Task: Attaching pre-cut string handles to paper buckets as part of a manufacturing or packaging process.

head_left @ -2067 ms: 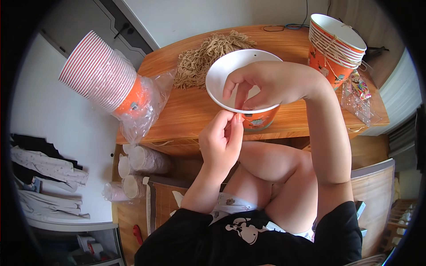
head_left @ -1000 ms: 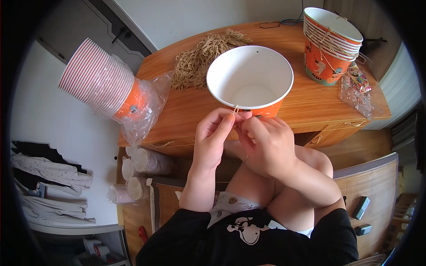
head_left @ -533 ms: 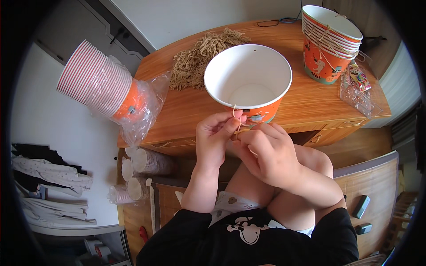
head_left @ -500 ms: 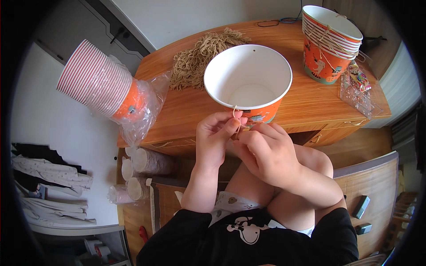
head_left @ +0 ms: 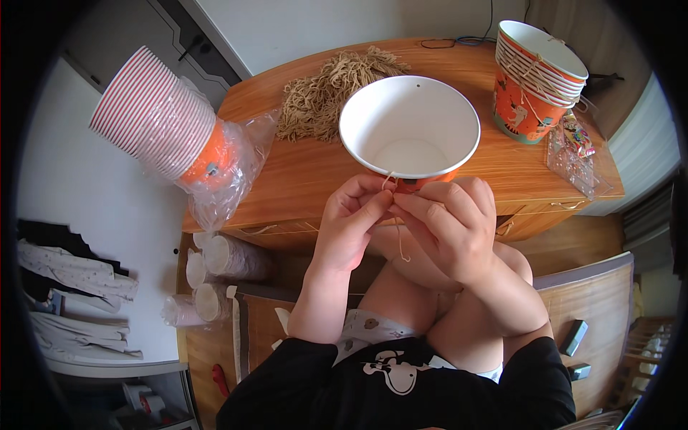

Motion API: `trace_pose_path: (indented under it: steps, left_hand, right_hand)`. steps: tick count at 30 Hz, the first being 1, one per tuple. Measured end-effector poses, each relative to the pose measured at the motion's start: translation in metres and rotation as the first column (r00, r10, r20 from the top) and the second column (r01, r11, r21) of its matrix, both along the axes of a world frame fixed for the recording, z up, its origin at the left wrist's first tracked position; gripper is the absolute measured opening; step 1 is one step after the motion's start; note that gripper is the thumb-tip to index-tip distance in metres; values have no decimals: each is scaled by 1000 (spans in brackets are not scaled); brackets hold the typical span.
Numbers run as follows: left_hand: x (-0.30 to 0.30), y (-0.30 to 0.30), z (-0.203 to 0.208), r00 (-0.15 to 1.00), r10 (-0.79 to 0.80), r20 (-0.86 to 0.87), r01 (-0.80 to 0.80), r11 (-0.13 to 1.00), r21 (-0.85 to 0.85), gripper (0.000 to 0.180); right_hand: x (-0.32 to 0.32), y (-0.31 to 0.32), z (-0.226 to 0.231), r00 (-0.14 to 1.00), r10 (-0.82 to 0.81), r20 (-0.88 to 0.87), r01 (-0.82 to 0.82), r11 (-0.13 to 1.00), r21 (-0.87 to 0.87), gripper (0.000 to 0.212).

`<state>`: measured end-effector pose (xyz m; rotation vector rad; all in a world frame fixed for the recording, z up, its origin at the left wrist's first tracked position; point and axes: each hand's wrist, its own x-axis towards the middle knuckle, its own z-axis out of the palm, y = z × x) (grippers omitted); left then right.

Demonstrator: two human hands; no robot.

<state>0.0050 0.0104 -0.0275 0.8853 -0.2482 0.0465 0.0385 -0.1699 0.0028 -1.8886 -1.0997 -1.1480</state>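
An orange paper bucket with a white inside stands at the desk's near edge. A thin tan string loops over its near rim and dangles below the fingers. My left hand pinches the string just under the rim. Beside it, thumb and fingers of my right hand are pressed together on the same string, fingertips nearly touching the left ones. A small dark hole shows in the bucket's far wall. The fingers hide where the string meets the near wall.
Behind the bucket lies a heap of tan strings on the wooden desk. Nested buckets with strings stand at the right, near a clear plastic bag. A tall plastic-wrapped bucket stack leans at the left; wrapped rolls of cups stand below.
My right hand has shifted slightly right and up, still pinching. A loose string end now hangs below the fingers. The view has shifted a little.
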Motion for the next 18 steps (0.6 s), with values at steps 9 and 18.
trace_pose_path:
  steps: [9,18]
  left_hand:
    - [-8,-10,0,835,437,335,-548,717,431,12]
    - [-12,-14,2,758,503,414,-652,606,456,10]
  right_hand:
    - [10,-1,7,991,-86,100,95,991,-95,23]
    - [16,12,38,995,-35,95,57,969,-240,20]
